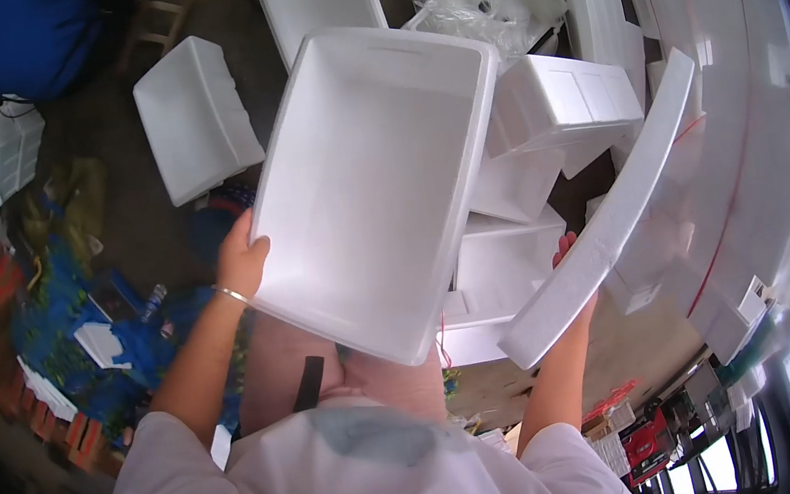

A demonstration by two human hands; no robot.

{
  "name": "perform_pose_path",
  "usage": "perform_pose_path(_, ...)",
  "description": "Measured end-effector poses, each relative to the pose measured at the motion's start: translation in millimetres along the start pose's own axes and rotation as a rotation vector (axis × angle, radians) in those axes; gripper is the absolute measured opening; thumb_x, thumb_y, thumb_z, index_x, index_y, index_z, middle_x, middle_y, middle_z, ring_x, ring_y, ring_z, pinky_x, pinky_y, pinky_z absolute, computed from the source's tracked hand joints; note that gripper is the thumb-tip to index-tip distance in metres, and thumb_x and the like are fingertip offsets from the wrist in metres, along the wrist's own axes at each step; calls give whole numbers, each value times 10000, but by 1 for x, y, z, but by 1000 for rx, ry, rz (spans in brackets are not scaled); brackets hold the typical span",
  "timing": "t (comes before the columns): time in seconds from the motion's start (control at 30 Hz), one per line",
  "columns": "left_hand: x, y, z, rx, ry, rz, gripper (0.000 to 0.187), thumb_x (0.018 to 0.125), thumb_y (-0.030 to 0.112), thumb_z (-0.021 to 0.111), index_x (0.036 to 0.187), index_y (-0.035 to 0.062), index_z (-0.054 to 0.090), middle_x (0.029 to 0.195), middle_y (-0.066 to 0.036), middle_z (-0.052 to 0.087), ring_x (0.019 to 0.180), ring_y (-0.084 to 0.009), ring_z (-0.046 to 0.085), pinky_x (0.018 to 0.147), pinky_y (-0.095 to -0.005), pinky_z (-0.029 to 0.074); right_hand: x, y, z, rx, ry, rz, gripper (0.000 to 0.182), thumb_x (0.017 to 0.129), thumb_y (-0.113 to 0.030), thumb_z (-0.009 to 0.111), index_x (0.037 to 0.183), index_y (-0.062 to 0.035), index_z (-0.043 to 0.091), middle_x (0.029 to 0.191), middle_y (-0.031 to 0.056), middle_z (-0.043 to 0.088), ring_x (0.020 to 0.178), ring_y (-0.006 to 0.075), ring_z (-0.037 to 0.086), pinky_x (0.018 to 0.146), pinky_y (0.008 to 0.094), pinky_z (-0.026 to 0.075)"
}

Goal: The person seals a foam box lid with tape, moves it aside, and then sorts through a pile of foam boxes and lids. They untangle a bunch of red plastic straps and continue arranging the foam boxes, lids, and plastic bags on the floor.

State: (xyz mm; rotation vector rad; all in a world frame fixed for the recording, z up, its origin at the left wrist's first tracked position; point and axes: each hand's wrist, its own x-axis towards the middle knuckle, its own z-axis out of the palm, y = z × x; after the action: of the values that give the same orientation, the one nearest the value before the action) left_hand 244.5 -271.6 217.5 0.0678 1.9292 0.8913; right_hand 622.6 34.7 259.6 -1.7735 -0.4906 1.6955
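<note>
A large white foam box is held up in front of me, its hollow inside facing me. My left hand is closed on its lower left edge, the thumb over the rim. On the right, my right hand grips a long white foam lid, seen nearly edge-on and tilted. The lid covers much of that hand; fingertips show at its upper side and the wrist below. Box and lid are apart.
Several white foam boxes lie beyond, among them a box on its side and one with clear plastic wrap. Tall foam stacks rise at the right. A person in blue is at the upper left, near blue sheeting.
</note>
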Motion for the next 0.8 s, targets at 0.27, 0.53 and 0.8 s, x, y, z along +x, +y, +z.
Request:
perform_pose_path(0.27, 35, -55, -58, -229, 526, 37, 470, 818, 24, 476, 1286, -15, 458, 1146, -97, 591, 1053, -189, 553, 922, -307, 420, 96, -109, -118, -208, 35, -155, 520, 963, -354, 463, 1339, -2, 389, 1353, 132, 434, 1235, 268, 420, 1043, 412, 336)
perform_pose_path(0.53, 141, -74, -53, -415, 651, 101, 465, 823, 0, 476, 1287, 13, 464, 1148, -83, 598, 1012, -167, 568, 897, -282, 430, 74, 11, 24, -892, -62, -393, 351, 948, -171, 540, 1238, 23, 503, 1096, 79, 608, 1043, 165, 559, 927, 282, 427)
perform_pose_path(0.8, 159, -50, -44, -225, 512, 94, 500, 829, 25, 486, 1325, 10, 419, 1179, -123, 587, 1068, -212, 565, 927, -315, 431, 6, 157, 346, -1098, -839, -99, 789, 826, -284, 696, 1436, -28, 267, 1411, 192, 383, 1326, 270, 351, 1090, 375, 268)
